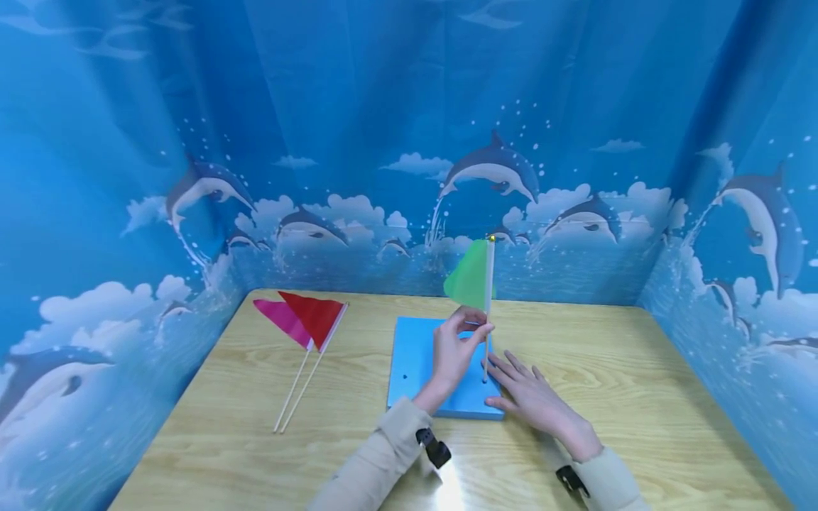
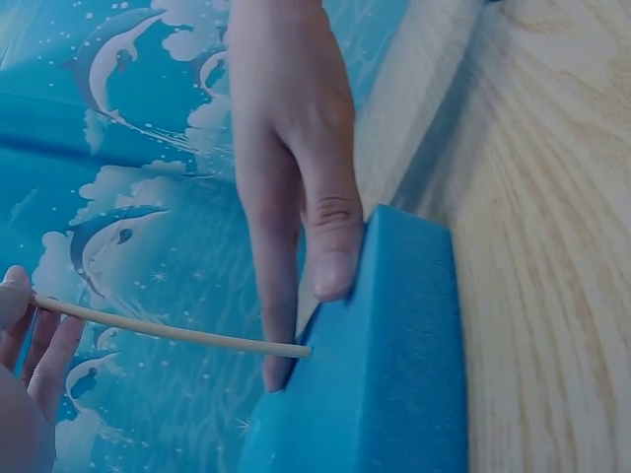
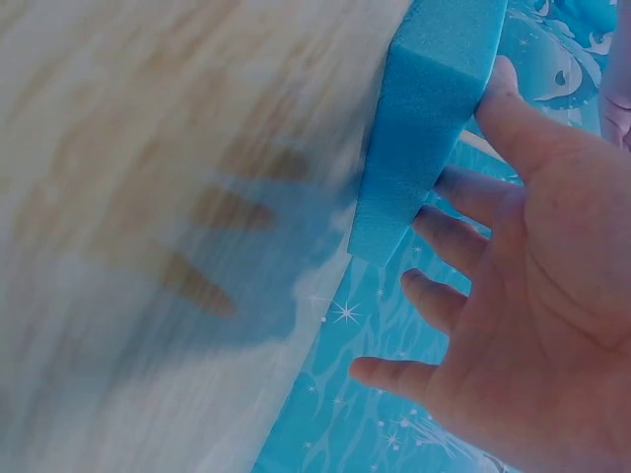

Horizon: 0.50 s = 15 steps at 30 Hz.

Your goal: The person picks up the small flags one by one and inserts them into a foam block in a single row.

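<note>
On the table [image 1: 594, 362], toward its middle, the left hand [image 1: 455, 349] reaches over a blue foam board [image 1: 415, 351], pinching the stick [image 1: 487, 348] of a green flag [image 1: 471, 275] between thumb and fingertips just below the cloth. That stick stands nearly upright, slightly bowed, its foot at a spot near the board's front right corner; whether it has sunk into the foam is hard to tell. The right hand [image 1: 537, 399] grips nothing: its fingers are spread, the thumb touching the board's edge near that corner. A small hole [image 1: 405, 377] shows near the front left. Well to the left lie a red flag [image 1: 319, 319] and a pink flag [image 1: 284, 317], overlapping. Wood surface runs between them and the board, and stretches right of the right hand toward the dolphin backdrop [image 1: 358, 128].
</note>
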### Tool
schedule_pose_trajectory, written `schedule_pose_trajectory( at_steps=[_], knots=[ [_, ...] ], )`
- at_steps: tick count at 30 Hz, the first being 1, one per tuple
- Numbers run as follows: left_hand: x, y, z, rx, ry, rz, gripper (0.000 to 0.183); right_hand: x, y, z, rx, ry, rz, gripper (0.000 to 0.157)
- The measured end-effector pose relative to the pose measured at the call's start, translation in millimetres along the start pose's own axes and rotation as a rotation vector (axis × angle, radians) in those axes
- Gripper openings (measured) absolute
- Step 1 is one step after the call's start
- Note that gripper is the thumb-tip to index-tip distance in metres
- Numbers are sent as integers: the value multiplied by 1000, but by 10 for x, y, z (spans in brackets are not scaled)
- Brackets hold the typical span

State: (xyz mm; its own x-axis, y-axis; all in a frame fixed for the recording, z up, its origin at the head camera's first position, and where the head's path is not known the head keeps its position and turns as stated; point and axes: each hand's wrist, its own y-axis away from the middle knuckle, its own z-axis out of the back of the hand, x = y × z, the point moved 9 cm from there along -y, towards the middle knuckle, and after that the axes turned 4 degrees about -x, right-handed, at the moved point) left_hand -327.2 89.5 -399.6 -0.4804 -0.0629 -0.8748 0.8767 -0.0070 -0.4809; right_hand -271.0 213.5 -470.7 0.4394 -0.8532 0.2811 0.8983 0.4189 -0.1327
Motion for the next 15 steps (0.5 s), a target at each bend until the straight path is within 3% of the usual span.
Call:
schedule_pose_trajectory(
  at_steps=[15],
  knots=[
    [158, 78, -55, 43, -91, 15, 28, 4, -10, -10, -2, 5, 2, 68]
  ],
)
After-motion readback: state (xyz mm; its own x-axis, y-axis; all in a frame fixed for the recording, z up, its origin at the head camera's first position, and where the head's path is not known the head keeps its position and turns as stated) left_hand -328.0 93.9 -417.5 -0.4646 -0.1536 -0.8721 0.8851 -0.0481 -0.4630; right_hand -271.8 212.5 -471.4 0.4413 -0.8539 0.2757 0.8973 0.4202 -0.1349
